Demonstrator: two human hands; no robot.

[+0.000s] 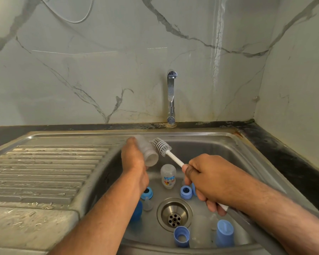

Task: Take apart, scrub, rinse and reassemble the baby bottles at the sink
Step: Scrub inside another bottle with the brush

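Marble-patterned wall panels back a steel sink (pixel 219 142) whose basin holds a printed bottle (pixel 168 178), blue collars and caps below both hands. Left hand (pixel 134 162) fingers wrap a clear baby bottle (pixel 149 153), mouth toward the camera; right hand (pixel 208 178) fingers clench a bottle brush (pixel 162 147), bristles just beside that bottle.

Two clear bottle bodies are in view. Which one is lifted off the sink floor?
The plain bottle gripped in the left hand, mouth toward the brush. The other bottle, with a printed label, lies on the sink floor.
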